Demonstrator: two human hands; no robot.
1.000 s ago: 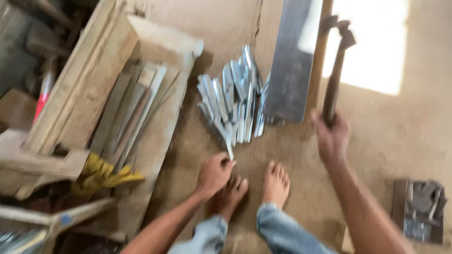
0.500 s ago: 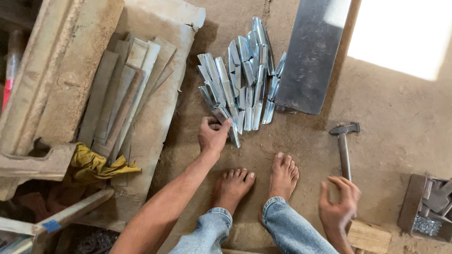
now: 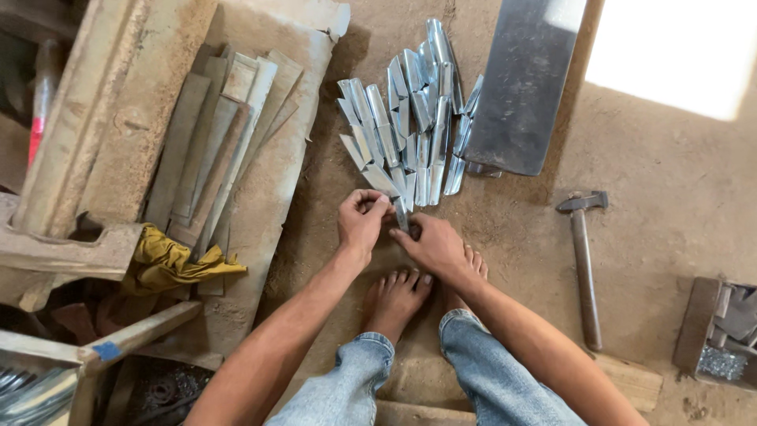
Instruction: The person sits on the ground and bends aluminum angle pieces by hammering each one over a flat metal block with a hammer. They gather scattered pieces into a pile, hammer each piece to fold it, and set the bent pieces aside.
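Observation:
Both my hands meet over the near edge of a pile of shiny folded metal strips [image 3: 410,118] lying on the dirt floor. My left hand [image 3: 361,222] and my right hand [image 3: 430,244] pinch one small metal strip [image 3: 400,211] between their fingertips, just above my bare feet [image 3: 398,296]. A hammer [image 3: 583,264] with a wooden handle lies on the floor to the right, an arm's width from my right hand.
A flat grey metal sheet [image 3: 524,87] lies behind the pile. Cut strips rest on a worn board [image 3: 236,126] at left, with a yellow cloth [image 3: 169,260] and wooden beams [image 3: 87,102]. A box of small metal parts [image 3: 721,335] sits at the right edge.
My right hand left the hammer on the floor and came across to the pile. Both hands now grip one strip where only the left hand was reaching.

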